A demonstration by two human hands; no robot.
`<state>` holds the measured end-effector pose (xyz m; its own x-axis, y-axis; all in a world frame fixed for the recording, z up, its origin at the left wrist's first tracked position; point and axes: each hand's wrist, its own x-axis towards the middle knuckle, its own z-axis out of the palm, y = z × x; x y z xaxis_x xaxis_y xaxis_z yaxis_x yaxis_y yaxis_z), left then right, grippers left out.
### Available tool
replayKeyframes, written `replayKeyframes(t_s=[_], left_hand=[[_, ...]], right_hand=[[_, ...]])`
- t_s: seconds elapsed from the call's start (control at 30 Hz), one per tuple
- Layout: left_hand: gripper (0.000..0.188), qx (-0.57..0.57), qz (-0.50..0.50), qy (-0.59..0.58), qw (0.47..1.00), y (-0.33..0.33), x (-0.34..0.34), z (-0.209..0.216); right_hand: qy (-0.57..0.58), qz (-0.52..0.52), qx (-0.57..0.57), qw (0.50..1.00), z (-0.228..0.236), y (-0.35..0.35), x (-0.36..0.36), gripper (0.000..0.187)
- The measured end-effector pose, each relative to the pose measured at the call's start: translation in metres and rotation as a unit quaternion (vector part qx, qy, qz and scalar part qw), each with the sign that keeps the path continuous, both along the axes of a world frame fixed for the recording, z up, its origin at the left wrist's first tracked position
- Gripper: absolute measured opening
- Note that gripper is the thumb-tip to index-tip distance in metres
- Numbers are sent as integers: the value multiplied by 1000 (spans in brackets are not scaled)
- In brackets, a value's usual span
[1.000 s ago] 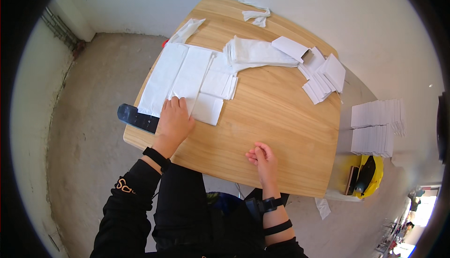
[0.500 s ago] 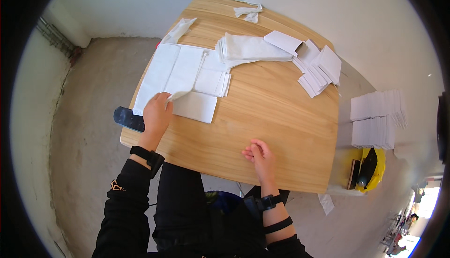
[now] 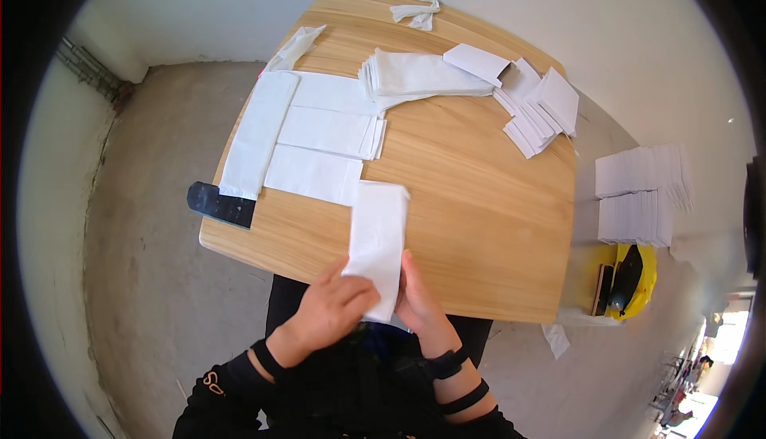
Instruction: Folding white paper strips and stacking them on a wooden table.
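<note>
A narrow, flat white plastic bag (image 3: 379, 231) lies lengthwise in front of me, its near end past the table's front edge. My left hand (image 3: 331, 311) is closed on the near left part, its fingers curled over the bag. Along the right edge my right hand (image 3: 419, 303) grips it, thumb up; its other fingers are partly hidden. Beyond the left hand, a pile of similar white bags (image 3: 259, 132) rests along the table's left side. Flat white cartons (image 3: 323, 130) lie beside that pile.
A fanned stack of white bags (image 3: 427, 74) lies at the back of the wooden table (image 3: 471, 215), beside a white box (image 3: 477, 64) and loose cartons (image 3: 538, 116). A dark flat object (image 3: 219, 205) juts past the left edge. Carton stacks (image 3: 634, 215) and a yellow bag (image 3: 642, 287) stand at right.
My left hand has brought the white bag from the left pile to the front middle of the table. My right hand has moved down and left and now grips it too.
</note>
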<state>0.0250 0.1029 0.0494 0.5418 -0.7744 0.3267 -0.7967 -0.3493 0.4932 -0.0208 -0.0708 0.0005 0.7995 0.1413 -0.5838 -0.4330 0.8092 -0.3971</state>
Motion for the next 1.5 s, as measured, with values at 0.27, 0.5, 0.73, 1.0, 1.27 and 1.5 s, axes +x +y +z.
replayKeyframes(t_s=[0.27, 0.5, 0.73, 1.0, 1.27, 1.5], left_hand=[[23, 34, -132, 30, 990, 22, -22, 23], [28, 62, -36, 13, 997, 37, -6, 11], [39, 4, 34, -53, 998, -24, 43, -13], [33, -48, 55, -124, 990, -107, 92, -26], [57, 110, 75, -43, 990, -122, 74, -71], [81, 153, 76, 20, 985, -119, 53, -60]], right_hand=[[72, -59, -39, 995, -25, -26, -5, 37], [8, -195, -167, 966, -27, -75, -8, 36], [-9, -208, -252, 945, -14, -137, -37, 35], [-13, -190, -449, 873, 9, -209, -21, 29], [48, -192, -689, 698, -42, -239, -12, 40], [69, -143, -805, 571, -32, -222, -10, 27]])
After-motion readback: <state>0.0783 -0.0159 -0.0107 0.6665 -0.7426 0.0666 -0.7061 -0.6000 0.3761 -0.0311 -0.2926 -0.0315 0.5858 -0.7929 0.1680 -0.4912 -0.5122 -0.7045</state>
